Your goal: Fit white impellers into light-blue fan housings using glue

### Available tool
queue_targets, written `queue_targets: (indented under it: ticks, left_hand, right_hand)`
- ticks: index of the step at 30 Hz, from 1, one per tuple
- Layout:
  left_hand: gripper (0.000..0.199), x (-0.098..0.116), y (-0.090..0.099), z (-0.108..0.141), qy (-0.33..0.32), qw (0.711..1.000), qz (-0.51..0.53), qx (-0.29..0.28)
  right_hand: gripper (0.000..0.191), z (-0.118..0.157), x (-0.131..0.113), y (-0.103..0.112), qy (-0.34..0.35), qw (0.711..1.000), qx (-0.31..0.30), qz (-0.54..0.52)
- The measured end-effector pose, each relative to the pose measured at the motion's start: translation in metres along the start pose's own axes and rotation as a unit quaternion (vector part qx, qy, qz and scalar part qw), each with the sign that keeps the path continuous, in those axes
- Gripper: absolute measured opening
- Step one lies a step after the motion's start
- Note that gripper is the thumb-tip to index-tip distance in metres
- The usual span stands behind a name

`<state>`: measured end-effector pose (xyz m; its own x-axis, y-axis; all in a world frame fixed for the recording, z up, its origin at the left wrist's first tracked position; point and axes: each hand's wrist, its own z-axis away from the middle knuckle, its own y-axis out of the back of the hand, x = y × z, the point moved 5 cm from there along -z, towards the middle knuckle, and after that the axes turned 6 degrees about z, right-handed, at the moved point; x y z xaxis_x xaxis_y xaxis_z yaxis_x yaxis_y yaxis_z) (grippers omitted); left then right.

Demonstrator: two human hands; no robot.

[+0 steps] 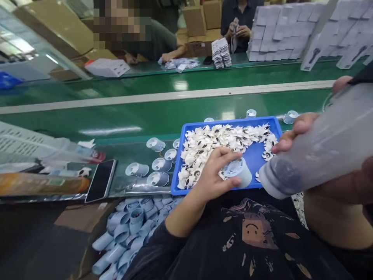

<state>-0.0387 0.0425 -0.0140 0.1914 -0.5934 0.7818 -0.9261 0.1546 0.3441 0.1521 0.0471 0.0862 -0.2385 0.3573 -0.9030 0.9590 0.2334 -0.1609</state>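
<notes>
My left hand is closed around a pale blue plastic cylinder, its open ribbed end facing up and left, over the front of a blue tray. White bladed fan wheels with dark centres fill much of that tray. At the right, close to the camera, my right hand grips a cloudy, translucent bottle. The bottle tilts down to the left, and something dark shows inside its lower end. Part of the right hand is hidden behind the bottle.
Several blue cylinders stand or lie left of the tray, others along the green bench. More fill a box below. A phone lies at the left. Across the bench are two people and stacked white boxes.
</notes>
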Motion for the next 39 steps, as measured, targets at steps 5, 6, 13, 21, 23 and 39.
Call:
queue_targets:
  ticks: [5,6,13,21,23,39]
  left_hand:
    - [0.067,-0.029,-0.008,-0.005,0.151,0.98,0.128,-0.015]
    - [0.067,-0.033,-0.012,-0.003,0.174,0.97,0.17,-0.026]
    - [0.056,-0.027,-0.031,0.006,0.173,0.959,0.202,-0.104]
    - [0.057,0.009,-0.033,-0.001,0.078,0.973,0.074,-0.202]
    - [0.059,0.015,-0.034,-0.002,0.059,0.977,0.098,-0.179]
    - [0.029,0.045,-0.059,-0.014,-0.032,0.987,0.085,-0.135]
  right_hand:
    - [0.028,-0.004,0.0,0.012,0.022,0.998,0.049,-0.031]
    - [0.028,-0.003,0.001,0.014,0.026,0.998,0.053,-0.037]
    - [0.033,0.0,0.006,0.012,0.046,0.995,0.071,-0.061]
    - [0.033,-0.004,-0.008,0.009,-0.023,0.997,0.051,-0.046]
    - [0.033,-0.004,-0.01,0.007,-0.047,0.997,0.052,-0.034]
    - [0.048,0.01,-0.009,-0.002,-0.033,0.998,0.007,0.051]
